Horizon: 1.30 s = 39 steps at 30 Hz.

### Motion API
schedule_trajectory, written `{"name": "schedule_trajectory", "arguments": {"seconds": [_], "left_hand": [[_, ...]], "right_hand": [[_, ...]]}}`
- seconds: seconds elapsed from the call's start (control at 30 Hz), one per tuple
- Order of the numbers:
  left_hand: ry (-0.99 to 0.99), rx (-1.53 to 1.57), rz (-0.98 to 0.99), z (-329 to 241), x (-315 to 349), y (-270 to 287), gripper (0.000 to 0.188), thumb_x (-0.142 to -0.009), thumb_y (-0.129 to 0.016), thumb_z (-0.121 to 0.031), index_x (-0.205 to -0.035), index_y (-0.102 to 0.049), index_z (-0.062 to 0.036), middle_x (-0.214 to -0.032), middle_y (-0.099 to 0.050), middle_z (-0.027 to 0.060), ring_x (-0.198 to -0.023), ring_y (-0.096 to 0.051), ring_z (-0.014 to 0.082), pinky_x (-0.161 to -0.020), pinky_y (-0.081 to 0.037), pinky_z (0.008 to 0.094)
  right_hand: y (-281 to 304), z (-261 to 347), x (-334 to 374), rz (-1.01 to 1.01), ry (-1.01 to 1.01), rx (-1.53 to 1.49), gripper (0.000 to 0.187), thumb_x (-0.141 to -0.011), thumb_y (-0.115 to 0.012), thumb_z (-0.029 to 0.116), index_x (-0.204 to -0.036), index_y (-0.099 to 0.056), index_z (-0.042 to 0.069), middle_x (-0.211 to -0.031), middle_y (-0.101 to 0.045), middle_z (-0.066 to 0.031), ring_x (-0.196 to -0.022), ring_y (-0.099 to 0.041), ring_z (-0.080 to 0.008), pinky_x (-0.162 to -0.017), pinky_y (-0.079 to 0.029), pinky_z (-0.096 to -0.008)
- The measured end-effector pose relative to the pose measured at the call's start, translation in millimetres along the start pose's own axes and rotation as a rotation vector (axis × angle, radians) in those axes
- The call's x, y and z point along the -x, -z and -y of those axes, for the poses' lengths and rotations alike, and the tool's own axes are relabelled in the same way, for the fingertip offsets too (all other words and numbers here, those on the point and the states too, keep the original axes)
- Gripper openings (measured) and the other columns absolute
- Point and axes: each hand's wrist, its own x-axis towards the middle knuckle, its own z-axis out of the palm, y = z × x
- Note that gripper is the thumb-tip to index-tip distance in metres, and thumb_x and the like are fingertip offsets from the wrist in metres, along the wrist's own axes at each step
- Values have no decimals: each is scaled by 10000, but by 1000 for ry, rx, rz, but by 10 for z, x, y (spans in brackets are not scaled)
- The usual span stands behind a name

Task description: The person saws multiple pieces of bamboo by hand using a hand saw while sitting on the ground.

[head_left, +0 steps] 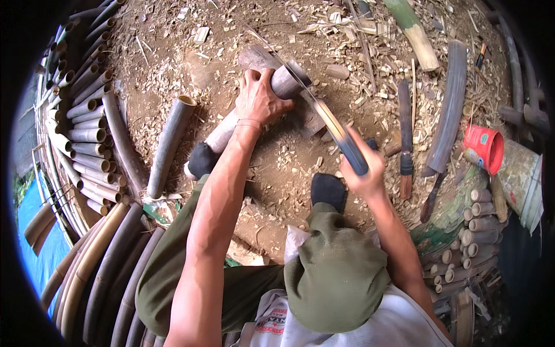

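Note:
A grey-brown bamboo pole (222, 132) lies slantwise on the ground in front of me, its far part raised on a piece of wood (257, 56). My left hand (260, 99) is closed over the pole near its far end. In my right hand (365, 169) is the yellow and dark handle of a handsaw (330, 122), gripped by the fingers. The thin saw blade crosses the pole just beyond my left hand, close to the far end. My left foot, in a black covering (202, 159), rests at the pole's near part.
Wood chips litter the brown soil. A cut bamboo tube (171, 146) lies left of the pole. Stacked bamboo tubes (92, 134) line the left side. At right are a long knife (406, 139), a bamboo length (448, 110), a red container (484, 148) and piled short bamboo pieces (481, 224).

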Motion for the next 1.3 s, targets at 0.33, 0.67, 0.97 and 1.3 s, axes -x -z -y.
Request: {"name": "schedule_trajectory", "arguments": {"seconds": [0.33, 0.67, 0.97, 1.3], "left_hand": [[-105, 289, 128, 421, -64, 156, 909, -646, -822, -606, -1232, -608, 56, -1200, -567, 195, -1137, -576, 311, -972, -471, 400], [-82, 416, 220, 287, -103, 101, 933, -649, -806, -633, -1265, -594, 35, -1215, -575, 188, -1168, -565, 315, -990, -469, 399], [21, 29, -291, 587, 707, 73, 764, -802, -708, -554, -1317, -504, -29, -1315, -484, 218, -1225, -459, 389, -1057, -377, 471], [1068, -180, -438, 3668, 2119, 921, 705, -760, -721, -499, -1186, -516, 24, -1174, -558, 220, -1165, -507, 396, -986, -440, 477]], "right_hand": [[891, 721, 1114, 126, -33, 260, 589, -674, -633, 12, -1236, -566, -148, -763, -660, -197, -580, -665, -264, -585, -534, -343], [-257, -229, -170, -87, 9, -70, 587, -759, -626, 15, -1330, -532, -81, -801, -692, -98, -572, -618, -115, -534, -511, -268], [180, -540, -1274, 0, 563, 706, 661, -751, -709, 111, -1390, -536, 117, -941, -710, -138, -727, -676, -305, -667, -547, -411], [337, -755, -591, 247, 298, 898, 663, -756, -670, 0, -1387, -476, 56, -1299, -458, -204, -1217, -439, -409, -1043, -367, -471]]}}
